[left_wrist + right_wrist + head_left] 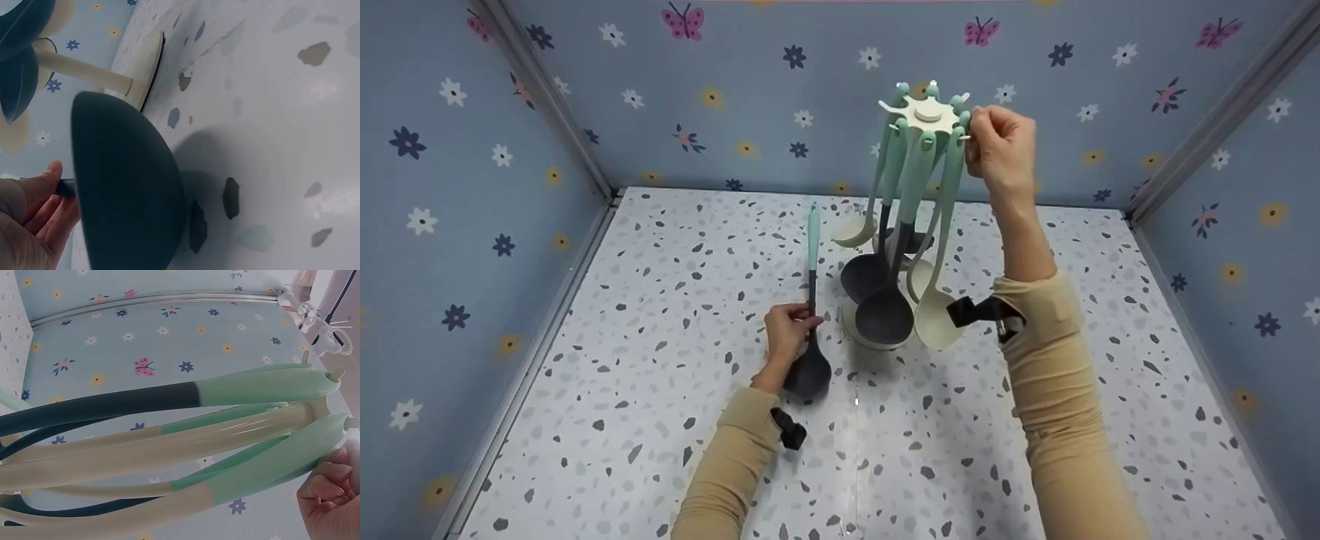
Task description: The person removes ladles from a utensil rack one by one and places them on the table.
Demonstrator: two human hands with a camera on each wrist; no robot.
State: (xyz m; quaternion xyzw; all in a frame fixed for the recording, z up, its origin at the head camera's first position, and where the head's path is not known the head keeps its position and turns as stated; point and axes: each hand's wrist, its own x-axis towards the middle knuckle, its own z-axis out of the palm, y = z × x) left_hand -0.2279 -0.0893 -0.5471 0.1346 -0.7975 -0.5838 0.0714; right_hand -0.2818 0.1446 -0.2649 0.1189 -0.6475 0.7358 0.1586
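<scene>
My left hand (789, 330) pinches the dark shaft of a ladle (810, 371) with a mint-green handle, left of a rotating utensil rack. In the left wrist view its deep bowl (124, 180) is close to the table, with a shadow beside it. At the rack's white hooked top (928, 112), my right hand (1003, 146) has curled fingers at the upper end of a mint-green handle (964, 120) on the right side; the fingertips are partly hidden. Other utensils hang around the post, among them a dark ladle (885, 315) and a cream spoon (937, 319).
The rack's round cream base (145, 70) stands on a white speckled table (660, 300). Blue flowered panels (825, 82) close in the back and both sides, with metal rails (547, 97) at the corners.
</scene>
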